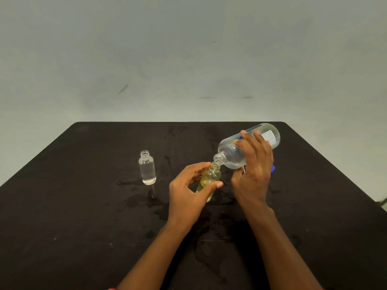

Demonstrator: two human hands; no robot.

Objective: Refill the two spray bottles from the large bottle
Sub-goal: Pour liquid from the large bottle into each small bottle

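Two small bottles and one big bottle (249,146) share a black table (83,216) that stands against a pale wall (188,59). The left hand (188,191) is wrapped around a yellow bottle (209,181), thumb on the near side and fingers on the far side, holding it tilted with its open neck pointing up and to the right. The right hand (254,166) clasps the big bottle from the near side, fingers spread over its clear body, and holds it above the table, tipped well over so that its base points up and to the right and its uncapped mouth slopes down to the left. That mouth sits just at the yellow bottle's neck, the two rims touching or nearly so (which of the two cannot be told). Clear liquid lies in the lower part of the big bottle, whose far end carries a white label. A clear bottle (147,168) stands upright and uncapped to the left of both hands, well apart from them, filled with clear liquid most of the way up. Wet patches (138,197) darken the cloth around and in front of it. A bit of blue (272,168) peeks out from behind the right hand, too hidden to identify.
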